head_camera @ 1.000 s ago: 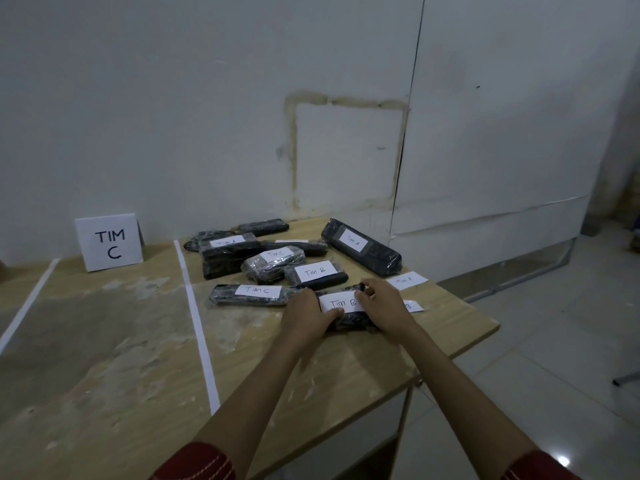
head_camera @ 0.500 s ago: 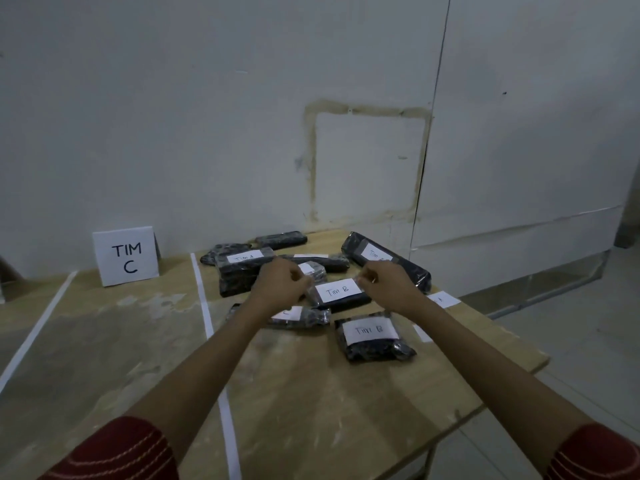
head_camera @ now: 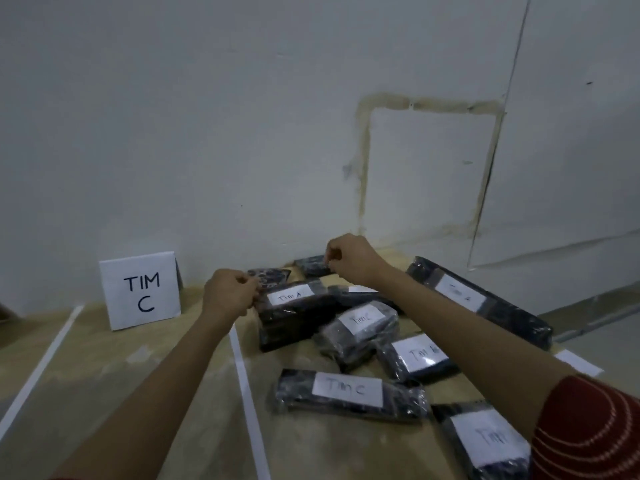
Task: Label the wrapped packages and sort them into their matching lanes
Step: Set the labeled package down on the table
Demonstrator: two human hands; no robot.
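Left hand (head_camera: 230, 294) and right hand (head_camera: 349, 258) curl at far-edge packages (head_camera: 311, 266), grip unclear in the blur, while bare bench (head_camera: 138, 393) wood spreads left of the tape line (head_camera: 247, 393) and the nearest package (head_camera: 485, 441) is cut off.

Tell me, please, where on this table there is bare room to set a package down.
The lane in front of the TIM C sign, between the left tape strip and the right tape strip, is bare wood. Right of that strip the wrapped packages crowd together, some overlapping.
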